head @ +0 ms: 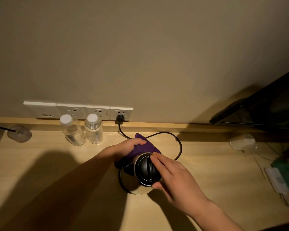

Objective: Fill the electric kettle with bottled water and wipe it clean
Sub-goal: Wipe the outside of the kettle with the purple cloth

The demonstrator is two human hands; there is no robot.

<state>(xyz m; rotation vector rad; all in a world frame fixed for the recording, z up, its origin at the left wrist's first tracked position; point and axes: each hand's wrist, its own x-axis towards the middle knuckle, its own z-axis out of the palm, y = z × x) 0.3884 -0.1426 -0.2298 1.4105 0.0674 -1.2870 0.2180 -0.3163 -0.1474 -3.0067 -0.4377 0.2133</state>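
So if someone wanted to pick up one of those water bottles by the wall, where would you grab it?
Probably around the clear body of the right bottle, just under its white cap, coming from the front, the desk's open side. It stands upright close to the wall sockets, with the other bottle close on its left, so the rear and left look cramped. Both hands are busy at the kettle.

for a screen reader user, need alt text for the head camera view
A left hand presses a purple cloth against a steel kettle on a wooden counter, while the right hand steadies its black lid. Two capped water bottles stand by wall sockets.
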